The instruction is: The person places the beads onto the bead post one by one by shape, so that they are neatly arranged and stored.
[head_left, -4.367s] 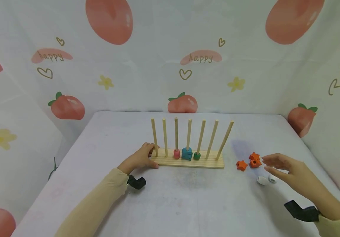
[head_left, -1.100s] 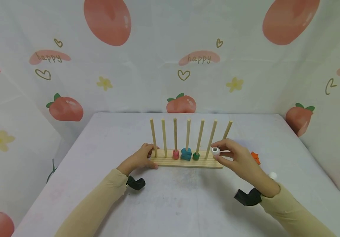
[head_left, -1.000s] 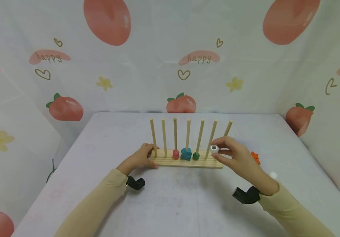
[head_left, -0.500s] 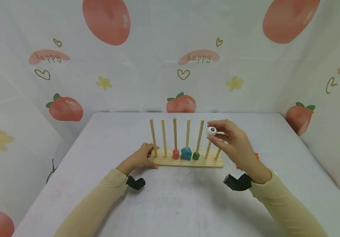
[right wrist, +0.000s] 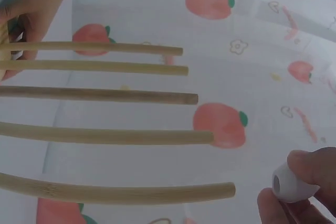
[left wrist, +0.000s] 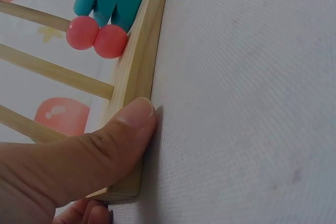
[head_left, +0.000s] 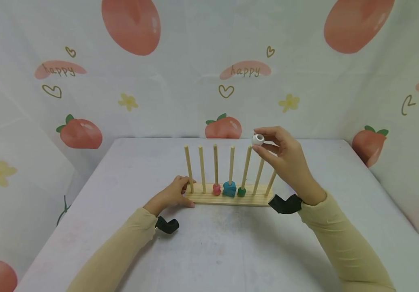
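Note:
My left hand (head_left: 173, 193) grips the left end of a wooden peg rack (head_left: 209, 200), its thumb along the front edge in the left wrist view. My right hand (head_left: 287, 160) pinches a white bead (head_left: 258, 140) between thumb and fingers. The bead hangs in the air, just above and right of the fifth peg's tip (head_left: 250, 148), its hole showing. In the right wrist view the bead (right wrist: 291, 183) and the nearest peg (right wrist: 131, 192) stand apart. At the peg bottoms sit pink beads (left wrist: 110, 41), blue curved pieces (head_left: 229, 189) and a green bead (head_left: 241, 192).
The rack stands on a white-covered table (head_left: 209, 243). A fruit-printed cloth (head_left: 187, 81) hangs behind it. The right forearm (head_left: 340, 239) reaches across the table's right side and covers part of it. The rack's right end is partly behind the right hand.
Since the oldest frame my right hand has picked up a white bead and carried it left, then up past the peg tops. Its arm now covers the orange stars. The left hand stays put.

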A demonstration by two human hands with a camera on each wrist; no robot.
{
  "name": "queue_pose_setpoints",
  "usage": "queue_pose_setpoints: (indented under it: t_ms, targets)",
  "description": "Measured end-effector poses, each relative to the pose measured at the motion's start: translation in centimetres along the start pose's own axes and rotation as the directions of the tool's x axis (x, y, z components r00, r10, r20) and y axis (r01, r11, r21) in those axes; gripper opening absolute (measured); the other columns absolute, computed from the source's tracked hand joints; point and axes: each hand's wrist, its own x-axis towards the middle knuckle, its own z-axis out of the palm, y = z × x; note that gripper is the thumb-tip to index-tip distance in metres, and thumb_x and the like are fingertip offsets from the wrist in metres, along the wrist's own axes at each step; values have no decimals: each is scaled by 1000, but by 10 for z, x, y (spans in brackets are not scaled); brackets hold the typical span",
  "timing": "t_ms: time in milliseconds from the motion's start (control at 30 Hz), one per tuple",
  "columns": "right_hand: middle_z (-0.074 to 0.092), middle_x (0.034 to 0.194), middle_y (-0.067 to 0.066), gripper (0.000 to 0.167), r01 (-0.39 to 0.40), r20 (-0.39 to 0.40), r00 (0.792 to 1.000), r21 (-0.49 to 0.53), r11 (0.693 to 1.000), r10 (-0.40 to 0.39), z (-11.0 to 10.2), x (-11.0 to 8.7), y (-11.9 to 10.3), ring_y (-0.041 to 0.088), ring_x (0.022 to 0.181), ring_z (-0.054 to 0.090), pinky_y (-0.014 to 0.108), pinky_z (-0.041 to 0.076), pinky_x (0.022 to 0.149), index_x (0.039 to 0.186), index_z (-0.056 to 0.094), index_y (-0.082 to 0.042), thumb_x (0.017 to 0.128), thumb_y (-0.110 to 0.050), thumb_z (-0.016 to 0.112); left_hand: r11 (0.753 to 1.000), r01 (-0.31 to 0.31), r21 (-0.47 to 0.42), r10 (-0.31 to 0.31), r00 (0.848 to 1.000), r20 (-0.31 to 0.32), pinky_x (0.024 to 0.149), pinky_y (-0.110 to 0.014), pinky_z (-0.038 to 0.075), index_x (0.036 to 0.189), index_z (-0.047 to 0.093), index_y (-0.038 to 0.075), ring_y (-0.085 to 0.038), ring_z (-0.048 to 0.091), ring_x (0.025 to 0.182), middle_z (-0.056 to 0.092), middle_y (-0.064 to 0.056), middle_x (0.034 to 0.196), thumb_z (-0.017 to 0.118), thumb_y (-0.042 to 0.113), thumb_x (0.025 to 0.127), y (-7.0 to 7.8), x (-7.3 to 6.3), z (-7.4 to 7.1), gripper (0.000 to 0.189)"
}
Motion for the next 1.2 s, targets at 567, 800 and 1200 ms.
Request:
queue_pose_setpoints:
  t_ms: [567,800,1200]
  targets:
    - [63,115,12,36,-5,63,998,-134,991,13,6,6,9,4,103,59,14,48,91,116,60,3,82,3,72,1000,17,8,-17,1000,-5,104,-47,40,133,49,4,-31,45,115,39,-18,124,87,11,70,0,0,0,73]
    - [63,112,10,37,-2,90,996,-193,981,20,5,7,8,15,101,62,14,48,90,118,60,0,83,0,73,1000,2,-7,-2,1000,-5,105,-47,39,133,48,3,-33,46,117,38,-19,123,87,10,70,0,1,0,74]
    - [65,111,12,34,-31,115,992,-219,975,58,4,7,7,23,101,64,13,48,88,117,62,0,85,-4,72,1000,8,2,-8,1000,-6,103,-47,40,133,49,5,-30,46,113,39,-18,123,88,12,69,-3,2,1,75]
